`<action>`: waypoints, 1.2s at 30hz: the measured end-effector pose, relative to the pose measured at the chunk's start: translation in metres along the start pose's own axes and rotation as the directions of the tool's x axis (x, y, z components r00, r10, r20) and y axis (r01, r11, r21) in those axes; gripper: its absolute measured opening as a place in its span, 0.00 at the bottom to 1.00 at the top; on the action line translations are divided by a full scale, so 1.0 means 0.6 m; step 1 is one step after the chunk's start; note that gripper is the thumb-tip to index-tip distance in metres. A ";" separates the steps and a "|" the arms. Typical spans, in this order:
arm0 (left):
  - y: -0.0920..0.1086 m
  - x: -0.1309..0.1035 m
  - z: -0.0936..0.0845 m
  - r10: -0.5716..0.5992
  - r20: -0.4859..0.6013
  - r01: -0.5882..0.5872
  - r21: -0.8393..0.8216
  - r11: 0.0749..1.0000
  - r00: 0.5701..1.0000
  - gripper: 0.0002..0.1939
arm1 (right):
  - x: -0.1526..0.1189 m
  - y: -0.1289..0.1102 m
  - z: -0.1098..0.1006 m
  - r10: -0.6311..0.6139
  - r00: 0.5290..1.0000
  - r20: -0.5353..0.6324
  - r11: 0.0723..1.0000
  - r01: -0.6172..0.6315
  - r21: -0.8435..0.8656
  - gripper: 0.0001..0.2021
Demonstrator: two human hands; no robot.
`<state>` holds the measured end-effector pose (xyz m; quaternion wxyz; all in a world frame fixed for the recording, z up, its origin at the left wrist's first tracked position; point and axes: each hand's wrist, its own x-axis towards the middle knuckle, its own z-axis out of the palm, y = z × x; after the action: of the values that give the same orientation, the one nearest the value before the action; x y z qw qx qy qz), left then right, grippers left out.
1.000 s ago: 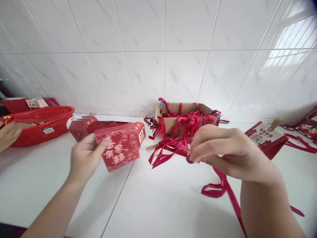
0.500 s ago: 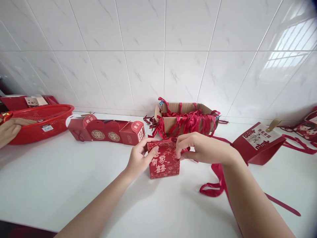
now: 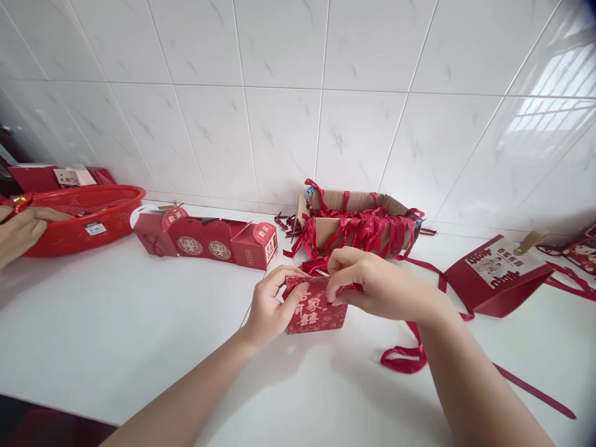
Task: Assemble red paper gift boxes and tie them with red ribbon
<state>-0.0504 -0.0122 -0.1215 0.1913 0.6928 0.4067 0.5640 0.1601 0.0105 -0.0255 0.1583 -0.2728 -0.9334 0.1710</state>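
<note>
A red box with pale characters and a floral print [image 3: 321,320] stands on the white table, near the middle of the view. My left hand [image 3: 274,304] grips its left side, thumb on the front face and fingers behind. At the upper right of the box, my right hand [image 3: 356,279] has its fingers pinched together; what lies between them is too small to make out. Red ribbon shows behind the box between my hands. A looped red ribbon [image 3: 405,360] lies on the table below my right wrist.
Behind my hands is a cardboard box [image 3: 328,236] draped with red ribbons. Several joined red boxes [image 3: 205,242] stand left of it. A red basket [image 3: 69,239] is at far left, beside another person's hand [image 3: 21,233]. A red bag [image 3: 500,282] lies at right.
The view has shifted slightly, moving most things rightward. My right hand has come in over the front face of the box, and the box's top has tipped.
</note>
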 end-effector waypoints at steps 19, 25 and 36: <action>0.009 -0.005 0.001 0.104 -0.023 -0.102 0.075 0.992 0.994 0.03 | 0.012 -0.001 0.008 0.000 0.998 -0.068 1.000 0.002 0.020 0.11; 0.014 -0.005 0.000 0.146 -0.016 -0.144 0.081 0.986 0.989 0.03 | 0.009 -0.003 0.007 0.017 0.999 -0.047 1.000 -0.017 -0.006 0.11; 0.007 -0.007 0.000 0.128 -0.024 -0.126 0.079 0.989 0.991 0.04 | 0.016 -0.011 0.018 0.111 0.989 -0.100 0.989 -0.100 0.107 0.09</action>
<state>-0.0493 -0.0180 -0.1213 0.1220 0.7158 0.3860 0.5690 0.1452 0.0081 -0.0306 0.2120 -0.3221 -0.8980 0.2119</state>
